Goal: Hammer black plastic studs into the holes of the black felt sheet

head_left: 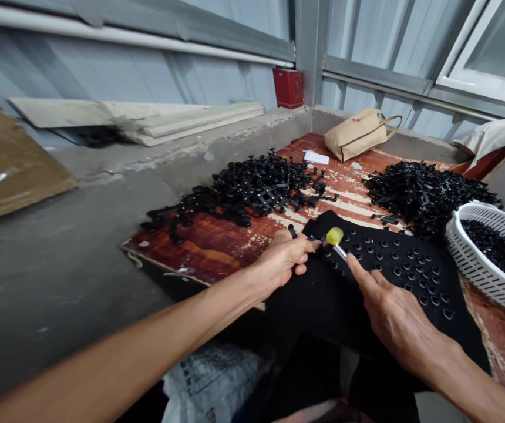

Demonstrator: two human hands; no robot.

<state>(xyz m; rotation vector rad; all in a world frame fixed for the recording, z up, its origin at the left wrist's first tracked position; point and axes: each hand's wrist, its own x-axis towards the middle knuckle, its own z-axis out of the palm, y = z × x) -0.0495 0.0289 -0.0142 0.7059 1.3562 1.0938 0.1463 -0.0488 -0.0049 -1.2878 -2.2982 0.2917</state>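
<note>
My left hand (288, 257) is closed on a small black part (293, 231), just left of the hammer head. In my right hand (384, 296) is a small hammer (335, 236) with a yellow head and a metal shaft; its head is beside my left fingertips. Under both hands lies a black cloth (367, 264), with several small round black pieces (397, 271) standing on it in loose rows.
Black parts are heaped at the left (256, 185) and right (428, 191) of the red-brown table (208, 247). A white basket (490, 264) of black pieces stands at the right. Behind are a tan bag (358, 135), a red tin (288, 88) and a concrete ledge (235, 135).
</note>
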